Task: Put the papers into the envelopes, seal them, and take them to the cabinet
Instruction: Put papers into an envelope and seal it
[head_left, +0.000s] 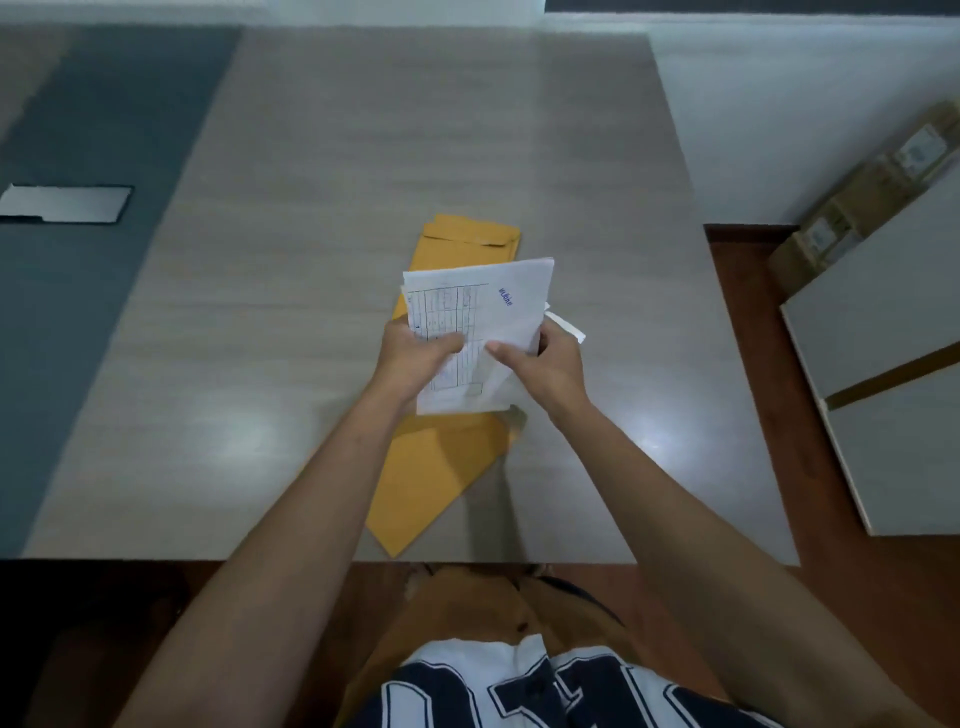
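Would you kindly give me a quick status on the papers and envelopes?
Left hand and right hand grip the papers. Yellow envelopes lie on the table beneath. Nothing blocks them.

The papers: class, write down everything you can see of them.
The papers are a stack of white sheets, edges uneven, one corner poking out at the right. The top sheet bears a printed grid and a blue mark near its far edge. The left hand and right hand grip the near part, holding the stack above the envelopes.
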